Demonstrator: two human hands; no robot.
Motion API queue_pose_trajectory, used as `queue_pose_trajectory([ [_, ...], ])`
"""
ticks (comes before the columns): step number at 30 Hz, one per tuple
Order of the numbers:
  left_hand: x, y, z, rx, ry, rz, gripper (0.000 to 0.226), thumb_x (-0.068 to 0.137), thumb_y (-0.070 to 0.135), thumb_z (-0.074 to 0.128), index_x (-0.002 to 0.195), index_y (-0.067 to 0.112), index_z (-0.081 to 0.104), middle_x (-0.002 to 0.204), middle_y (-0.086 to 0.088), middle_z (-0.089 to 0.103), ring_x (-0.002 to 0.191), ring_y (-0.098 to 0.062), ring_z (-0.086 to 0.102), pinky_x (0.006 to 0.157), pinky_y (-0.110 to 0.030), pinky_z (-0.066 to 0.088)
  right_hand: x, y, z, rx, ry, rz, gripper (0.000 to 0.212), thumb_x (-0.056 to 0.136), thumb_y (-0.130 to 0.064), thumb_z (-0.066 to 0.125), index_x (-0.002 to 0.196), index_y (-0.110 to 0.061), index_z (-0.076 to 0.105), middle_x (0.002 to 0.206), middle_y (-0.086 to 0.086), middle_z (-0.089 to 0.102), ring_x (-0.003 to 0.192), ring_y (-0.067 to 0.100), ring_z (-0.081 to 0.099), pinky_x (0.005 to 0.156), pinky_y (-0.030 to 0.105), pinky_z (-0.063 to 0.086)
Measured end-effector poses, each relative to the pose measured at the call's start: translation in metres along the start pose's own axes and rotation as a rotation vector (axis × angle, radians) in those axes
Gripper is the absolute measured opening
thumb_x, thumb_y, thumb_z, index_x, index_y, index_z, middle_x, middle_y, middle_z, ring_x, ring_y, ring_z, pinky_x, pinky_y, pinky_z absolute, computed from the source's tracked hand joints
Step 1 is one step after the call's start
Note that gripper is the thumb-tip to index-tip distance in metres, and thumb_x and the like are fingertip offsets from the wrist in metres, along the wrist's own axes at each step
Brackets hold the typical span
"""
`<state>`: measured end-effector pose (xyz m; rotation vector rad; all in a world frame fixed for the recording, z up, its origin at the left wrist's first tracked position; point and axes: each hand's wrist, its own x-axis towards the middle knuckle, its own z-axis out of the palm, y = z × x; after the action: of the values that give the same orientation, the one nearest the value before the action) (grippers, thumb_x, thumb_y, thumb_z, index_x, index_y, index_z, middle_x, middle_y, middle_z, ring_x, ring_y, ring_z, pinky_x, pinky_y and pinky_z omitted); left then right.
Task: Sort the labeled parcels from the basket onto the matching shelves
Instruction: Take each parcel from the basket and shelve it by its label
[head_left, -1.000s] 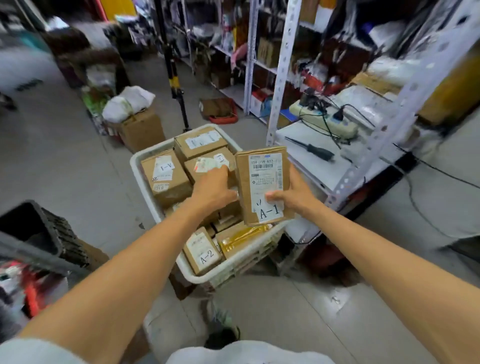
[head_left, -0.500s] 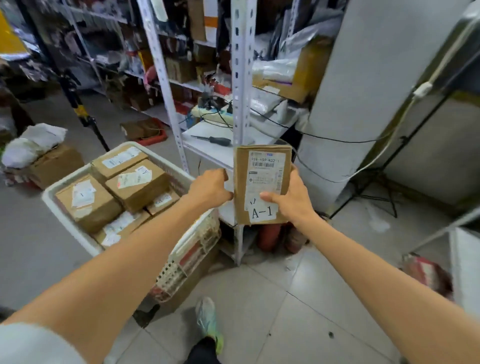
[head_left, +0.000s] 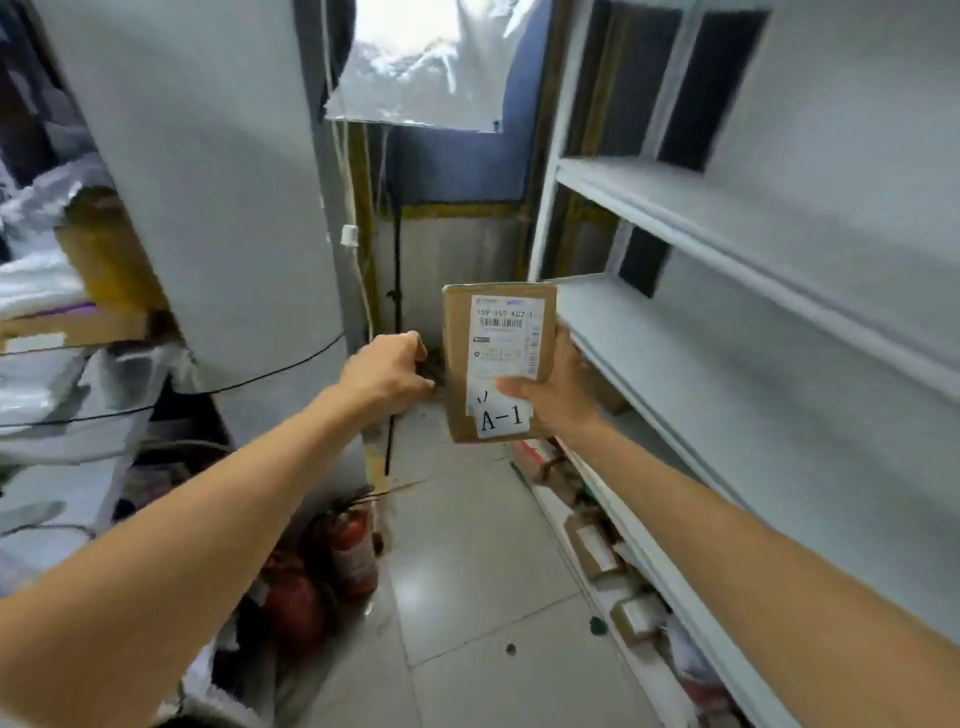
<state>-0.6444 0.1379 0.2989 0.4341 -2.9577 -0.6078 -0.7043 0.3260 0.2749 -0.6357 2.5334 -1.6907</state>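
A flat brown cardboard parcel (head_left: 496, 358) with a white shipping label and a handwritten "A-1" tag stands upright in front of me. My right hand (head_left: 558, 392) grips its lower right edge, thumb across the label. My left hand (head_left: 387, 371) hovers just left of the parcel with fingers curled, holding nothing and apart from the box. A white shelf unit (head_left: 727, 322) with bare boards rises on the right, its near corner right behind the parcel. The basket is out of view.
Several small parcels (head_left: 597, 545) lie on the lowest shelf at the right. A wide white pillar (head_left: 208, 182) stands on the left, with red fire extinguishers (head_left: 332, 571) at its foot. A tiled floor strip (head_left: 467, 571) runs between them toward a wall with cables.
My view has swung right, away from the basket and the cluttered rack, onto the white shelf unit. The parcel stays in my right hand; my left hand stays beside it.
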Motion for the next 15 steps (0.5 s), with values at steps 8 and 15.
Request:
queue_pose_trajectory([
  [8, 0.046, 0.141, 0.039, 0.038, -0.108, 0.46, 0.04, 0.081, 0.029, 0.07, 0.117, 0.017, 0.057, 0.114, -0.011, 0.063, 0.098, -0.03, 0.06, 0.075, -0.034, 0.047, -0.053, 0.027, -0.128, -0.094, 0.509, 0.176, 0.081, 0.072, -0.006, 0.079, 0.139, -0.018, 0.034, 0.131, 0.0, 0.056, 0.119, 0.018, 0.053, 0.086, 0.02, 0.043],
  [15, 0.008, 0.249, 0.089, -0.033, -0.284, 0.825, 0.048, 0.084, 0.031, 0.07, 0.127, 0.02, 0.053, 0.121, -0.004, 0.062, 0.103, -0.025, 0.061, 0.086, -0.035, 0.05, -0.15, 0.037, -0.203, -0.158, 0.912, 0.331, 0.079, 0.073, 0.0, 0.077, 0.137, -0.016, 0.034, 0.124, 0.0, 0.06, 0.11, 0.013, 0.056, 0.07, 0.004, 0.041],
])
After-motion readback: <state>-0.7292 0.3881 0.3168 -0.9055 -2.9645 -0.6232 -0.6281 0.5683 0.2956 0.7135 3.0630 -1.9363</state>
